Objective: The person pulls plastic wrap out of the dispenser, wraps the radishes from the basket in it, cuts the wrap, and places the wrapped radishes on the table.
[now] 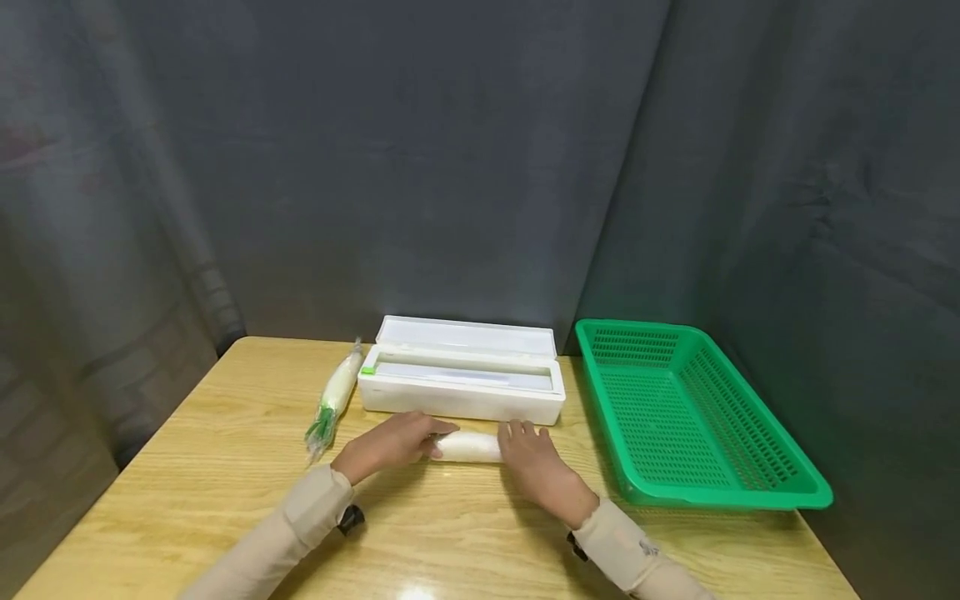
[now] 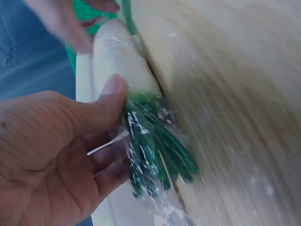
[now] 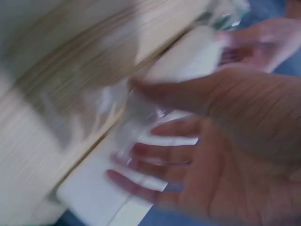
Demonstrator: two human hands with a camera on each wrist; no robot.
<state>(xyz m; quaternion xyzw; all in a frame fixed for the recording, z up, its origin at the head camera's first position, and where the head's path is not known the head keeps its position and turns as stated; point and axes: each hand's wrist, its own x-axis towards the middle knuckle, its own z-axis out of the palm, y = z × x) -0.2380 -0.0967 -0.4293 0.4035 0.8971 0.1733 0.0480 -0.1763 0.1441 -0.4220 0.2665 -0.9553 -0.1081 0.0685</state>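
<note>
A white radish (image 1: pixel 470 447) wrapped in clear plastic film lies on the table between the two hands, just in front of a white foam box. My left hand (image 1: pixel 397 442) holds its leafy end, thumb on the radish (image 2: pixel 124 61) and fingers under the cut green stems (image 2: pixel 155 150). At the opposite end is my right hand (image 1: pixel 534 462). In the right wrist view that hand (image 3: pixel 207 146) has its thumb and fingers spread apart around loose film (image 3: pixel 141 115) past the radish's tip. Motion blur hides exactly where the fingertips touch.
The white foam box (image 1: pixel 461 400) stands behind the hands, its lid (image 1: pixel 465 335) tipped back. A second wrapped radish (image 1: pixel 339 390) lies left of it. To the right, a green plastic basket (image 1: pixel 626 467) reaches the table's right edge. Grey curtains (image 1: pixel 420 167) surround the wooden table (image 1: pixel 195 500).
</note>
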